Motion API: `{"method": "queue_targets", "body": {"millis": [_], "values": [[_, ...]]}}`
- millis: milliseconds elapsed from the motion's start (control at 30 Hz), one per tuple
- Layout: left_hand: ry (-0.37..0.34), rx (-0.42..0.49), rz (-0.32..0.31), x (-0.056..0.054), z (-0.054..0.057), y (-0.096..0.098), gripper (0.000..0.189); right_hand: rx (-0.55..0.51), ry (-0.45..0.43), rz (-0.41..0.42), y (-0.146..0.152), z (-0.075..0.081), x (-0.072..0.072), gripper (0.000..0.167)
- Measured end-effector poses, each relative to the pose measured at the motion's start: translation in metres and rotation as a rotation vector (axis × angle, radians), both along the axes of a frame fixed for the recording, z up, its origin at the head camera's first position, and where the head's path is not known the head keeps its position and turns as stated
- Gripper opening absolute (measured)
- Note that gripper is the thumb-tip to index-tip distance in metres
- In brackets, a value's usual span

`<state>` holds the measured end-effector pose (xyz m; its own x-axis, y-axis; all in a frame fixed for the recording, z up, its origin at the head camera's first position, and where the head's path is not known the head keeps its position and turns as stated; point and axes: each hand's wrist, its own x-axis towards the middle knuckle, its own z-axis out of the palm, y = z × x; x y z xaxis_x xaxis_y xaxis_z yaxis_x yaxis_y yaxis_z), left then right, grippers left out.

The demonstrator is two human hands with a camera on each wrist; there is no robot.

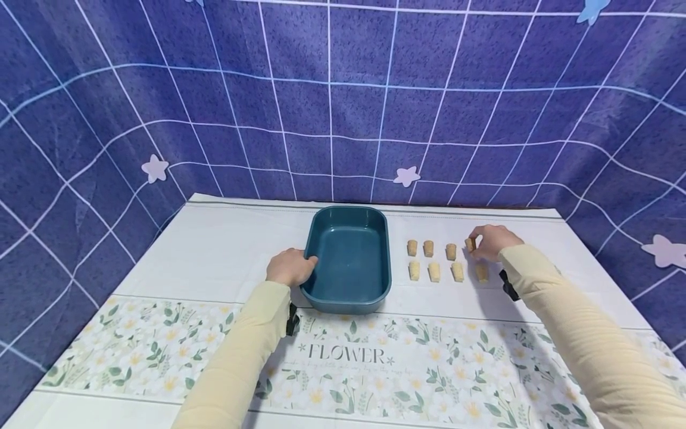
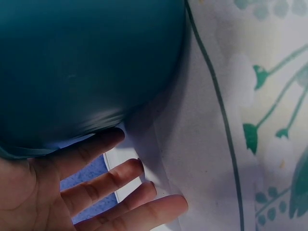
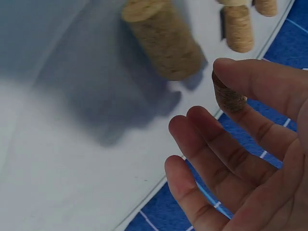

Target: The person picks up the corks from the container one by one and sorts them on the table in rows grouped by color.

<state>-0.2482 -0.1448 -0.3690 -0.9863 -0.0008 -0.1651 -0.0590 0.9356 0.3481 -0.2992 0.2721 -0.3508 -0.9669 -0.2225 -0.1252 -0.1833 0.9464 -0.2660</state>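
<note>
A deep teal rectangular basin (image 1: 348,298) stands on the white tablecloth in the head view. My left hand (image 1: 292,267) holds its left rim, thumb over the edge and index finger against the outer wall; the other fingers (image 2: 108,185) spread away from it in the left wrist view. My right hand (image 1: 494,241) pinches a brown cork (image 3: 230,96) between thumb and index finger, with the remaining fingers loosely bent. This cork is at the right end of the back row of brown corks (image 1: 429,248). Paler corks (image 1: 434,272) make up the front row, the rightmost (image 1: 482,273) lying in the hand's shadow.
A floral strip with the word FLOWER (image 1: 347,354) crosses the tablecloth (image 1: 225,238) nearer to me. Behind the table and along both sides hangs a blue gridded curtain (image 1: 300,107) with star shapes. Both cork rows lie to the right of the basin.
</note>
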Motion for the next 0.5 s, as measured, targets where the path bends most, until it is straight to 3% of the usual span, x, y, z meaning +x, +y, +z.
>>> {"method": "queue_targets", "body": {"millis": [500], "values": [[0.001,-0.008,0.003,0.001,-0.001,-0.002,0.041,0.026,-0.04,-0.052,0.001,-0.014,-0.007,0.044]]}}
